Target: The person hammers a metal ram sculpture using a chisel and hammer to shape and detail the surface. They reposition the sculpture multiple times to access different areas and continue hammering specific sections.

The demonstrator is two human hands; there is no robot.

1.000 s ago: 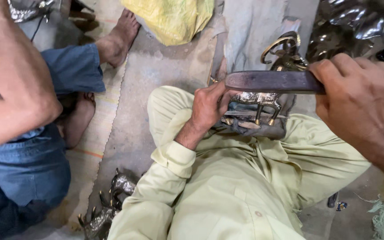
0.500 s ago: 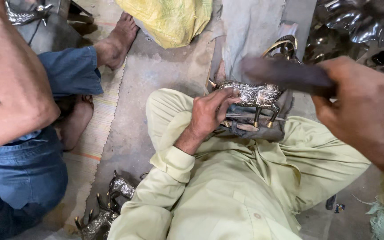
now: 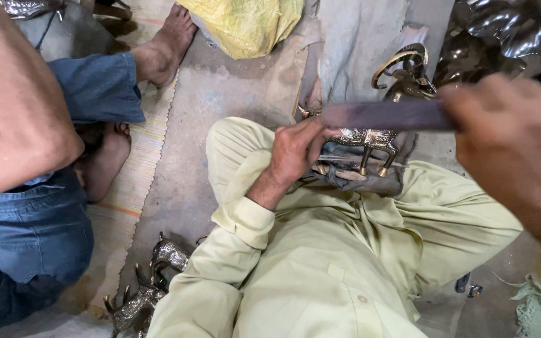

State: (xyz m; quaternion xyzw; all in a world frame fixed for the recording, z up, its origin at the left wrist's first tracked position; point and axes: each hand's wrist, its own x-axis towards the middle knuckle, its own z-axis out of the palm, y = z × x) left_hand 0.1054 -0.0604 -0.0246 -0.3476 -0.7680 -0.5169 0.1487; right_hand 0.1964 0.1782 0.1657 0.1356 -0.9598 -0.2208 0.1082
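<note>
On the person's lap, in the head view, a small brass animal figurine (image 3: pixel 365 143) stands on its legs on a dark grey cloth (image 3: pixel 370 181) between the knees of the pale green trousers (image 3: pixel 345 263). The left hand (image 3: pixel 295 150) grips the figurine from its left end, fingers curled and pressed together around it, thumb on top. The right hand (image 3: pixel 515 150) is blurred at the right edge; it closes around one end of a long flat dark file (image 3: pixel 386 115), but how the separate fingers lie cannot be told. The file lies level just above the figurine's back; whether it touches the metal cannot be told. Just beyond the figurine, a brass piece with a curved horn-like ring (image 3: pixel 402 69) sits on the floor. A yellow sack (image 3: pixel 245 25) lies further off at the top. At the left, another person in blue jeans (image 3: pixel 39 225) sits with a bare foot (image 3: pixel 167 47) on the concrete floor (image 3: pixel 220 125), a bare arm (image 3: pixel 20 119) crossing the corner. At the bottom left, more dark metal animal figures (image 3: pixel 148 291) lie beside the person's sleeve.
</note>
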